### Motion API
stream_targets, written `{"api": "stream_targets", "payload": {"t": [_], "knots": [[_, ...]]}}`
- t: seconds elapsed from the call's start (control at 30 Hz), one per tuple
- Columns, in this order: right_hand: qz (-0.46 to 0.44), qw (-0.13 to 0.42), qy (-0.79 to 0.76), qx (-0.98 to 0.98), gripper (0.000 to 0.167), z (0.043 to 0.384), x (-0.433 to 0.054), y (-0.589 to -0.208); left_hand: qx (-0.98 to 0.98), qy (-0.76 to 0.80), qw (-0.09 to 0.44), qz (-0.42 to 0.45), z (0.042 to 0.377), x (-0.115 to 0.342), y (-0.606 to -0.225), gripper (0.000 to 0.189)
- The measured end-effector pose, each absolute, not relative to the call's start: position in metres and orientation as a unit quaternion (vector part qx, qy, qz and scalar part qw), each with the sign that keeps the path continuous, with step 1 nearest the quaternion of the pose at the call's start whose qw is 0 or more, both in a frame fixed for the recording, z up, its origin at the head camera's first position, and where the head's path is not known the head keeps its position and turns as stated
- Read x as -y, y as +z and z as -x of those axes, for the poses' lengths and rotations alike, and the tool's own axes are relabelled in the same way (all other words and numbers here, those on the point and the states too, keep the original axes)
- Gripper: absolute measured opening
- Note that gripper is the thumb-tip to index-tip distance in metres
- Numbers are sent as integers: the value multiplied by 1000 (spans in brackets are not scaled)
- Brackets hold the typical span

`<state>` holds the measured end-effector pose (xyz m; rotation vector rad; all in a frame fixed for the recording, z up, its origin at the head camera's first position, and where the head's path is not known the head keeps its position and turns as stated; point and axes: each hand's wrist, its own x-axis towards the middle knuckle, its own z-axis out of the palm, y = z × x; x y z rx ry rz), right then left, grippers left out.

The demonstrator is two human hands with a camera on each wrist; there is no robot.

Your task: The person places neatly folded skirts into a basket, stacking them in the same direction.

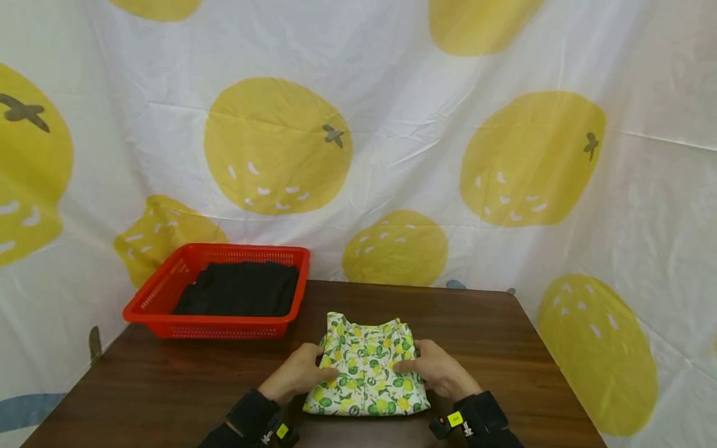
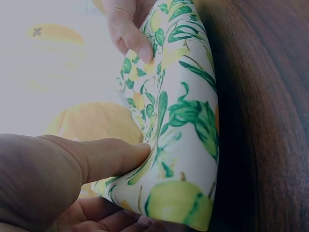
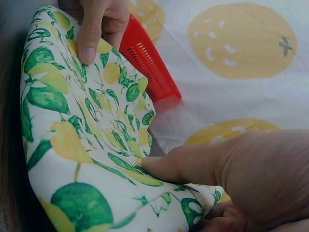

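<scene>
A folded white cloth garment point(image 1: 366, 367) printed with yellow lemons and green leaves is held between both hands near the table's front. My left hand point(image 1: 302, 372) grips its left side, thumb on top and fingers underneath. On the opposite side my right hand point(image 1: 439, 368) holds it the same way. In the left wrist view the thumb presses into the lemon-print fabric point(image 2: 188, 125), whose near edge hangs beside the wood. The right wrist view shows the fabric point(image 3: 96, 121) sagging slightly between the two thumbs.
A red plastic basket point(image 1: 224, 327) with perforated sides stands at the back left, with folded black cloth point(image 1: 241, 289) inside it. The dark wooden table point(image 1: 476, 330) reaches back to a white curtain point(image 1: 403, 143) printed with large yellow fruit.
</scene>
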<state>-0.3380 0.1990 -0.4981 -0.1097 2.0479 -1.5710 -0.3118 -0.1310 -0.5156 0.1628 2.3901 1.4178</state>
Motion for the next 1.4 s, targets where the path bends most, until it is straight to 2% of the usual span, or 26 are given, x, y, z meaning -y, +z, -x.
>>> {"api": "stream_targets", "payload": {"t": [0.1,0.37,0.63,0.93,1.13,1.33,1.4], "knots": [[43,274,-585,-762,67,337,-198,-497,-838,518,165,-45,305,127,-508,44],[47,271,-597,-754,72,338,-198,-498,-849,510,139,-23,301,126,-501,51],[69,263,-610,-744,73,337,-196,-494,-853,505,127,-37,301,129,-492,59],[84,228,-626,-741,71,338,-193,-462,-862,491,105,-70,299,139,-457,77],[103,206,-624,-747,67,345,-181,-438,-882,460,51,-90,301,150,-433,75],[132,191,-614,-754,64,359,-162,-421,-890,446,19,-98,303,168,-414,75],[136,191,-615,-753,61,365,-151,-416,-892,439,4,-106,307,178,-409,68]]}}
